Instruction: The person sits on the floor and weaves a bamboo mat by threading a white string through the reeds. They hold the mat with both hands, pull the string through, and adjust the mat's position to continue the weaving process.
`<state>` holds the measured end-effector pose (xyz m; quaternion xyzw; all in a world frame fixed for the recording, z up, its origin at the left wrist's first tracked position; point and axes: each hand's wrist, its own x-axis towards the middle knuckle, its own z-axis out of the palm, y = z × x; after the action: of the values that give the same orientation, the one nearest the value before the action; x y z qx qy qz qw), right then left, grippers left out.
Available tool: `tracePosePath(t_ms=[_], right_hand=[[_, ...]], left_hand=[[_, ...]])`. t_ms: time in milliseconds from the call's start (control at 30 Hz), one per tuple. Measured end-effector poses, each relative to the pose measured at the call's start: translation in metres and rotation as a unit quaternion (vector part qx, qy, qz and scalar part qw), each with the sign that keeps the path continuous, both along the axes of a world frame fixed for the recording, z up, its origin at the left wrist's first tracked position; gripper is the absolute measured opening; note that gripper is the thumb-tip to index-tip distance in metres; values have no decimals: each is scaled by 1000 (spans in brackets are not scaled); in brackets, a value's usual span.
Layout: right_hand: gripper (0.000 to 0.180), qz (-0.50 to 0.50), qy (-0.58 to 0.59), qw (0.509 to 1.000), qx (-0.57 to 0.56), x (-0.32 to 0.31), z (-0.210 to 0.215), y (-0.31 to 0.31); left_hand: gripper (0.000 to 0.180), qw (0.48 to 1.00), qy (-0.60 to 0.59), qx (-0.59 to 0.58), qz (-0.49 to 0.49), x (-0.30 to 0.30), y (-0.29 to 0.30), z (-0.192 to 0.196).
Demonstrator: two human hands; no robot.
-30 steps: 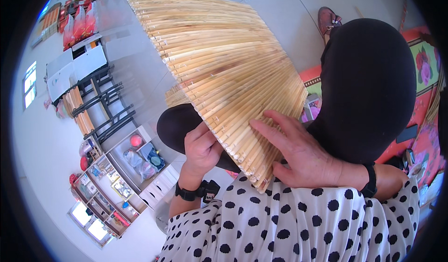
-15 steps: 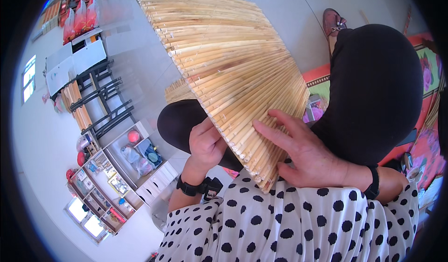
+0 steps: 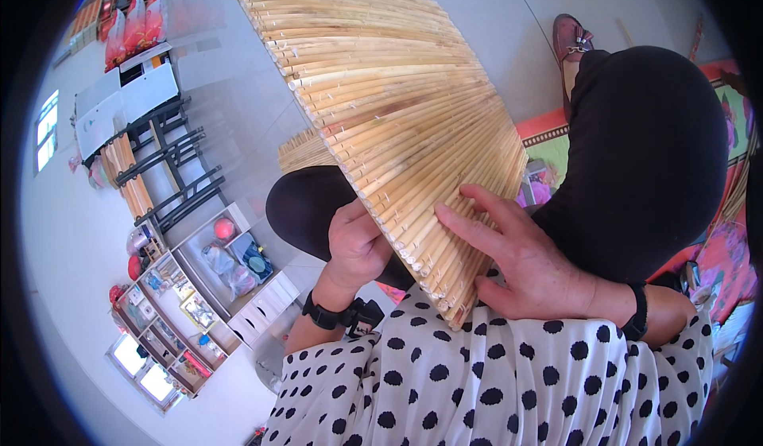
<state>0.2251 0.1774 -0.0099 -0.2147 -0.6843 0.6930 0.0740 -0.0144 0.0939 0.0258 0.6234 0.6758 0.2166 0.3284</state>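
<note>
A mat of straw-coloured reed stalks, tied side by side with white thread, slants up from my lap and away from me. My left hand is at the mat's left edge, fingers curled closed; the mat hides the fingertips, so what they hold cannot be made out. On the mat's near right part rests my right hand, index and middle fingers stretched and apart over the stalks, thumb by the near edge. Small thread ends stick out along the rows of ties.
My black-clad knees rise on both sides of the mat. Another piece of reed matting shows behind it. To the left stand a shelf unit and black-legged folded furniture. A flowered, red-edged mat lies at the right.
The reed mat's far end sits slightly higher in view. My left hand has shifted very slightly along the edge; my right hand keeps nearly the same place on the stalks.
</note>
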Motion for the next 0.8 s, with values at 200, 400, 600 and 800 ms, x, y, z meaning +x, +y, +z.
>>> tracePosePath(t_ms=[200,400,600,800], right_hand=[[85,7,-2,1000,3,0,1,1],[85,5,-12,1000,26,-1,1,-2],[85,3,-2,1000,18,0,0,1],[85,8,-3,1000,3,0,1,2]], left_hand=[[33,999,-10,-11,28,3,-2,2],[32,1000,12,-1,-3,2,3,2],[31,1000,22,13,-4,3,6,2],[31,998,31,-12,-48,-3,8,11]])
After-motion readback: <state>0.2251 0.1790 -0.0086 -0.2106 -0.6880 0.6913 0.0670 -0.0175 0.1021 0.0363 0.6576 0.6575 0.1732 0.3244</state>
